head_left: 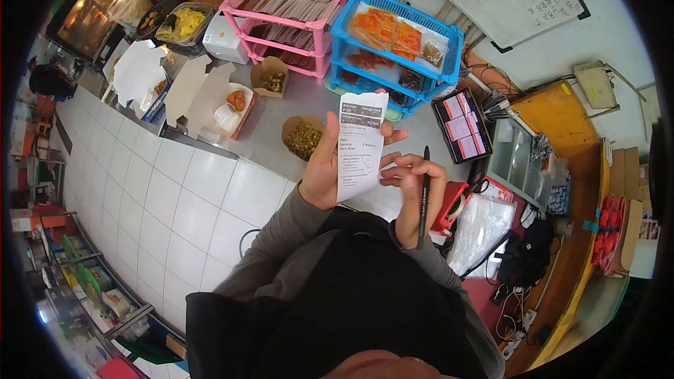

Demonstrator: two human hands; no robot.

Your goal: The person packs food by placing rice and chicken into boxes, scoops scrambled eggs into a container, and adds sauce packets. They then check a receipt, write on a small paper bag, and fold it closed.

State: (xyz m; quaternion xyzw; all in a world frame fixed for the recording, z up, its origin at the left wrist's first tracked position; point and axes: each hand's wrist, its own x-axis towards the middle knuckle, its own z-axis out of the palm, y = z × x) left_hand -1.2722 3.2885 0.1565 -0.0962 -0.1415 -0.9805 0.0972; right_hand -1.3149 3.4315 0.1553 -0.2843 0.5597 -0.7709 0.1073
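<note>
A printed paper receipt point(359, 147) with pen marks on it is held up in the middle of the view. My left hand point(324, 165) grips it from the left side and behind, its fingertips showing past the right edge. Just right of the paper, my right hand point(418, 196) has its fingers bent round a black pen point(425, 193), which points upward. Beyond the receipt, to the left, stands a brown paper box point(303, 137) of chopped green-brown food. Another small brown box point(269, 77) sits farther back. An open white box point(228, 109) holds fried food and a small wrapped item.
Pink stacked trays point(337, 0) and blue stacked baskets point(453, 45) stand at the back of the metal table point(274, 147). A tablet point(462, 126) lies to the right, above a red tape dispenser point(453, 210) and clear plastic bags point(481, 231). More open boxes point(137, 77) are at the left.
</note>
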